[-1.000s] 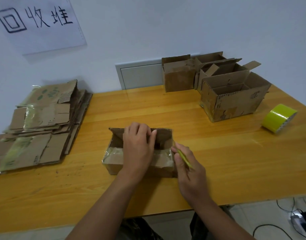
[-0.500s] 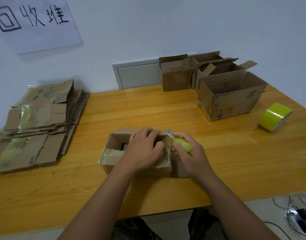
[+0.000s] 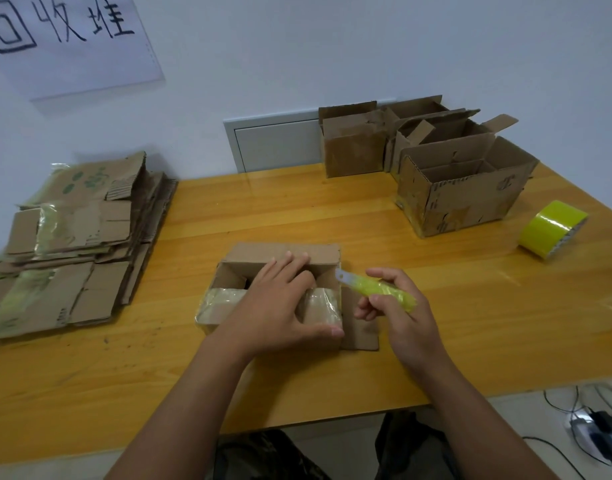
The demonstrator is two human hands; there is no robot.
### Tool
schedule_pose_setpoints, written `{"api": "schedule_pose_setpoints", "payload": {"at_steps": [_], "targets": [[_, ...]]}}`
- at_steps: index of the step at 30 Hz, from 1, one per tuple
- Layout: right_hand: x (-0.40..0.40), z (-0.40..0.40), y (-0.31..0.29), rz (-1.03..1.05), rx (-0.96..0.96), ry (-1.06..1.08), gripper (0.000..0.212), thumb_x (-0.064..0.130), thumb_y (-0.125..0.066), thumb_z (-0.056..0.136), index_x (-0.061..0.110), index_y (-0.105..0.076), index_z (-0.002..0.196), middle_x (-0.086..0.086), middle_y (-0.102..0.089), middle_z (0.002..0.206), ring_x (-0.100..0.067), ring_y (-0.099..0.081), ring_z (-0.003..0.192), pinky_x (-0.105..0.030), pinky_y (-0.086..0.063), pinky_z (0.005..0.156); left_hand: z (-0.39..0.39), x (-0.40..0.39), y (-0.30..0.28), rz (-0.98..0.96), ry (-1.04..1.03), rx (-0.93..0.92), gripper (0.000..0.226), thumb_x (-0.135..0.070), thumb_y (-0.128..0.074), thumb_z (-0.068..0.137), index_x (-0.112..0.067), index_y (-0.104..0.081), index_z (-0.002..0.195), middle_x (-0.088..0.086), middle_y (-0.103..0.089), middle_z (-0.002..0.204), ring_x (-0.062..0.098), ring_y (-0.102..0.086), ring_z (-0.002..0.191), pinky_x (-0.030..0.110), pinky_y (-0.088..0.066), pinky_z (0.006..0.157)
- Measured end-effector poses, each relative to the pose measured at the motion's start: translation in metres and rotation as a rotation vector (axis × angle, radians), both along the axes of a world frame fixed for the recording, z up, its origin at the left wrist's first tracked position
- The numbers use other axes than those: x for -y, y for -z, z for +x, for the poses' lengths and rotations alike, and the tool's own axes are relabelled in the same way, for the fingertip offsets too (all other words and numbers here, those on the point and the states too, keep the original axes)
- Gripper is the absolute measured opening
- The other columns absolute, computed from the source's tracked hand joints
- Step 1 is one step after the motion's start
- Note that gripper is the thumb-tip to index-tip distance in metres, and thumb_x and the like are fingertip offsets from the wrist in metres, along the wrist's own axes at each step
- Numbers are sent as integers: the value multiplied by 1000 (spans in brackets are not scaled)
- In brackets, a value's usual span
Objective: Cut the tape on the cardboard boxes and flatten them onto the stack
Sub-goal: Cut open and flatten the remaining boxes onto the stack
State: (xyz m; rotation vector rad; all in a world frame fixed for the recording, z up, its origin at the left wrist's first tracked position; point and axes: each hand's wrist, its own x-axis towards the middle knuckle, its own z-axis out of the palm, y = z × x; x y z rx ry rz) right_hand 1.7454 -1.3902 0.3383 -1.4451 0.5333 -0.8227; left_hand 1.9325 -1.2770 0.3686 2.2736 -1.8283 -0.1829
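A small cardboard box (image 3: 228, 299) with clear tape on its near flaps lies in the middle of the wooden table (image 3: 436, 292). My left hand (image 3: 280, 306) lies over its top, fingers spread on the far flap and thumb at the near right corner. My right hand (image 3: 398, 313) grips a yellow-green utility knife (image 3: 377, 287) just right of the box, with the blade tip at the box's upper right corner. A stack of flattened cardboard (image 3: 72, 237) lies at the table's left end.
Several open cardboard boxes (image 3: 464, 188) stand at the back right against the wall. A roll of yellow-green tape (image 3: 550, 230) lies on its side near the right edge. Cables and a power strip (image 3: 595, 431) lie on the floor at lower right.
The box's far flap has folded outward and a side flap now lies flat on the right. My right hand has drawn the knife out to the right of the box.
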Motion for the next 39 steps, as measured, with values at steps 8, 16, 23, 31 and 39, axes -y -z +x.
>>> {"api": "schedule_pose_setpoints", "payload": {"at_steps": [8, 16, 23, 31, 39], "targets": [[-2, -7, 5, 221, 21, -125, 24, 3, -47, 99, 13, -59, 118, -14, -73, 87, -29, -70, 80, -30, -56, 68, 0, -1, -2, -5, 2, 18, 92, -101, -30, 59, -34, -44, 121, -5, -13, 164, 16, -2, 151, 36, 2, 120], [-4, -7, 7, 240, 52, -124, 27, 12, -51, 90, 11, -60, 115, -15, -72, 84, -28, -70, 79, -27, -56, 67, -1, -1, -5, 8, 3, -7, 96, -101, -31, 57, -33, -45, 124, -5, -14, 164, 15, -3, 151, 38, 0, 122], [-4, -11, 13, 292, 83, -121, 27, 13, -49, 81, 10, -66, 102, -18, -68, 73, -31, -67, 68, -32, -54, 60, -2, -4, -6, -69, 7, 15, 89, -98, -37, 62, -31, -46, 119, -4, -28, 159, 16, -14, 150, 40, -4, 122], [-1, -14, 7, 158, 193, 16, 29, 15, -50, 86, 30, -70, 99, -15, -73, 83, -26, -70, 80, -29, -56, 67, -10, -9, -19, -151, 58, 172, 86, -91, -42, 67, -22, -57, 118, -4, -46, 149, 14, -37, 140, 36, -10, 119], [-23, 7, 10, -392, -149, -18, 33, 38, -42, 100, 50, -39, 131, 36, -62, 117, 9, -62, 103, -15, -52, 77, -36, -32, -10, -446, -24, 412, 47, -55, -62, 86, -13, -70, 106, 4, -73, 111, 19, -69, 104, 36, -51, 90]]}}
